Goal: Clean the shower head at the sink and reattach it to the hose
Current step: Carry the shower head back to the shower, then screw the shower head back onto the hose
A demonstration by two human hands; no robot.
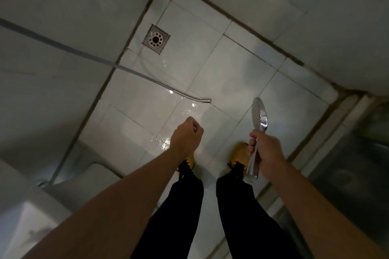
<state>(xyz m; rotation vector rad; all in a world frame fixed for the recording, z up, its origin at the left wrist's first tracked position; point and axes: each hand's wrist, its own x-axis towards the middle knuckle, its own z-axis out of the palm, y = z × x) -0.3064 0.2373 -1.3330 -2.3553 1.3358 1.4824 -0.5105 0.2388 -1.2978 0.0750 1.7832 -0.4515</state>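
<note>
- Right hand (265,152) wrapped round shower head (259,114) handle, left hand (187,133) curled, holding nothing
- Best to fetch hose (147,78) end hanging ahead, align threads squarely

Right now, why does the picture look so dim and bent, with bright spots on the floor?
Head view: dim overall; the wide-angle lens bows the wall edges; glare glints off the wet floor near the hose end and off the chrome shower head; frame edges are soft.
</note>
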